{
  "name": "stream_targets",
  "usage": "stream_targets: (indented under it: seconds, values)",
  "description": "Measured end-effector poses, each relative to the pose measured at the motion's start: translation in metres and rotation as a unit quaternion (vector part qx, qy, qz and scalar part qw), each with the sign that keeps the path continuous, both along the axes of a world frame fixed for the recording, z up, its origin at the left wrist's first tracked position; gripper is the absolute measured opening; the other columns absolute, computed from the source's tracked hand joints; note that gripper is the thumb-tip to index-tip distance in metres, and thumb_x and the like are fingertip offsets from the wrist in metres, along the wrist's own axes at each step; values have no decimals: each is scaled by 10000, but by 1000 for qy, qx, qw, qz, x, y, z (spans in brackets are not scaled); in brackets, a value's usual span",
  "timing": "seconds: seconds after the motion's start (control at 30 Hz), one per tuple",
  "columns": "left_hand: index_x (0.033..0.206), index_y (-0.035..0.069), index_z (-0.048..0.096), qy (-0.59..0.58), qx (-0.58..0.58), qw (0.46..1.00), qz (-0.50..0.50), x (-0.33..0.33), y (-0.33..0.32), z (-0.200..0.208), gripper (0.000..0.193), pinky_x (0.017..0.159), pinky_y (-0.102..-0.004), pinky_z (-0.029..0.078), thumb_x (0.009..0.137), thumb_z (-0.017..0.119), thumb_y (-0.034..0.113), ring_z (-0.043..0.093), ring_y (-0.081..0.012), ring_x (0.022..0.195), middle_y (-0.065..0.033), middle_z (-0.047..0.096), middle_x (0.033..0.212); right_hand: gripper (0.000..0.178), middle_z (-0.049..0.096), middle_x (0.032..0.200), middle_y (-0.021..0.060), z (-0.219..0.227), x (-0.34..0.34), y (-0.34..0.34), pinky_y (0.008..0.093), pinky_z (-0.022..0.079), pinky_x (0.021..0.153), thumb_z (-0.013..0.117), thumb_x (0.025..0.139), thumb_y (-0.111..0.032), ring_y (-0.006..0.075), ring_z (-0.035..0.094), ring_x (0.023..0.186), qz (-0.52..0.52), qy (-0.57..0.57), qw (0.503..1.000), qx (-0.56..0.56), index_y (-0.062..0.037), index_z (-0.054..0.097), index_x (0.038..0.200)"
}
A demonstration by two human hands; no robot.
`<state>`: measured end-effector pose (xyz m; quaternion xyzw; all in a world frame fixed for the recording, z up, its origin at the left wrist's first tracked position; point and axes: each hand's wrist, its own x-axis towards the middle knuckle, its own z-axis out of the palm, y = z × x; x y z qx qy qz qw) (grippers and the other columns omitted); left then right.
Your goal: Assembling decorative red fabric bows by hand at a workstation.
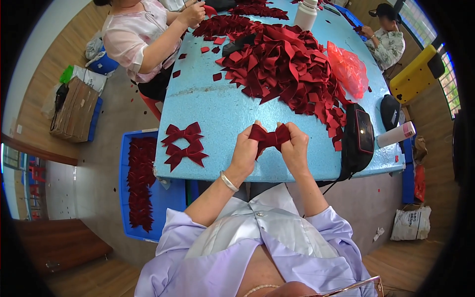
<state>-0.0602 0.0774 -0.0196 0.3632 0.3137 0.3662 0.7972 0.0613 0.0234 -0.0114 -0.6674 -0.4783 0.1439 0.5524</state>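
A dark red velvet bow [269, 138] is stretched between my two hands over the near edge of the table. My left hand [245, 150] grips its left loop, with a silver bangle on that wrist. On the right loop, my right hand [295, 147] is closed with the thumb on top. Two finished-looking bows, an upper bow [184, 132] and a lower bow [185, 153], lie flat to the left of my hands. Beyond my hands rises a big heap of red ribbon pieces [292, 64].
The blue table [198, 106] also bears a red plastic bag [348, 69], a black pouch [358, 138], a pale bottle [396, 133] and a white bottle [306, 15]. A blue crate [168, 203] with rows of bows stands at left. Co-workers sit at far left [143, 37] and far right [388, 42].
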Motion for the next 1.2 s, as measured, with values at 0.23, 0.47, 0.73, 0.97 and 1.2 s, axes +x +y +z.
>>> stream_targets:
  seconds: [0.23,0.47,0.73,0.97,1.2]
  values:
    - [830,46,634,87,44,993,-61,-6,15,-12,355,580,-218,358,987,511,339,422,-23,643,43,558,722,327,530,549,8,1,17,3,251,324,441,636,905,-203,75,410,470,68,198,966,-152,11,580,665]
    - [841,48,636,68,16,996,-60,-7,10,-14,330,574,-221,379,980,528,327,452,-29,639,37,569,729,358,535,539,34,5,20,3,256,328,395,625,913,-240,91,435,410,123,331,914,-201,10,589,660]
    - [820,42,618,70,31,997,-28,-8,8,-23,320,544,-223,371,981,528,304,441,-32,612,34,559,710,317,553,545,53,15,15,2,254,366,349,582,935,-228,121,513,398,127,289,909,-271,18,602,736]
    - [852,39,589,114,45,987,-102,-21,16,-22,285,510,-236,436,980,527,286,522,-72,566,-14,600,754,244,596,580,87,14,17,2,260,429,362,530,945,-155,142,562,423,174,202,913,-308,29,626,817]
    - [872,36,551,77,-2,991,-113,-21,16,-11,158,455,-270,467,972,476,132,584,-150,503,-77,621,741,255,612,596,87,14,16,5,267,443,402,542,945,-170,141,588,469,180,222,908,-308,33,631,819]
